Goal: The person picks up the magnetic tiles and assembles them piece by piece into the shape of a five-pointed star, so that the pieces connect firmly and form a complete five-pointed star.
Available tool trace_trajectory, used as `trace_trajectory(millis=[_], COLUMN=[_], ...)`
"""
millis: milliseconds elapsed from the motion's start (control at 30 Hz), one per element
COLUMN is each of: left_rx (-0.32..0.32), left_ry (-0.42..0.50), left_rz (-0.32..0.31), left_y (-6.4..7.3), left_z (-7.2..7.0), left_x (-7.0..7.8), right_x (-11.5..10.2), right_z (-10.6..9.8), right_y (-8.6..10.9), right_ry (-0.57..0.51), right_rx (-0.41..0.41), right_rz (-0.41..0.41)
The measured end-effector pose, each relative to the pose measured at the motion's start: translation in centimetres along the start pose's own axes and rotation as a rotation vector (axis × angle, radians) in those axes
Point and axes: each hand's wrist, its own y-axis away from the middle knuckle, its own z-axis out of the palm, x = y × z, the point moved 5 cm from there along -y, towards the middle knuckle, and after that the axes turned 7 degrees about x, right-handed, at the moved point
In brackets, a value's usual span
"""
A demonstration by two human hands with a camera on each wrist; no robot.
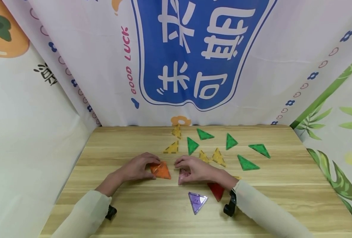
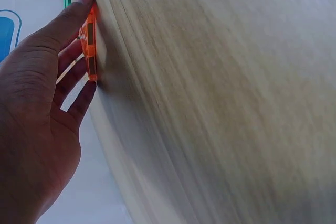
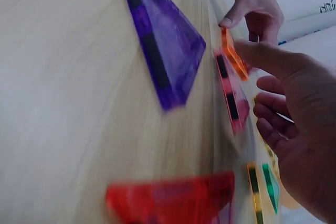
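My left hand (image 1: 136, 168) holds an orange magnetic tile (image 1: 164, 172) by its edges, low at the tabletop. The left wrist view shows the thumb on one side of the orange tile (image 2: 90, 43) and the fingers on the other. My right hand (image 1: 198, 169) is over a pink triangular tile (image 1: 182, 178), hiding part of it. In the right wrist view, that hand (image 3: 310, 119) has its thumb reaching past the top of the pink tile (image 3: 231, 93) and its other fingers loosely bent beside it.
A purple triangular tile (image 1: 197, 202) lies nearest me, with a red tile (image 1: 216, 191) partly under the right forearm. Several green tiles (image 1: 248, 163) and yellow tiles (image 1: 219, 157) are spread toward the table's back right. A printed cloth (image 1: 104, 82) hangs behind the wooden table (image 1: 116, 142).
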Motion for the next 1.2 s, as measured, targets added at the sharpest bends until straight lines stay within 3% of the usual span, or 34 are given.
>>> trace_trajectory(millis=[300,633,1200], left_rx=[-0.030,-0.054,-0.084], left_ry=[0.017,0.026,0.030], left_rz=[0.029,0.028,0.044], left_y=[-0.7,-0.9,-1.4], left_z=[-0.1,-0.1,0.3], left_x=[0.1,0.2,0.7], right_x=[0.8,1.5,1.3], right_z=[-0.6,-0.1,-0.4], right_y=[1.5,1.7,1.5], right_ry=[0.057,0.044,-0.003], right_rx=[-0.055,-0.001,0.055], right_rz=[0.006,-0.064,-0.057])
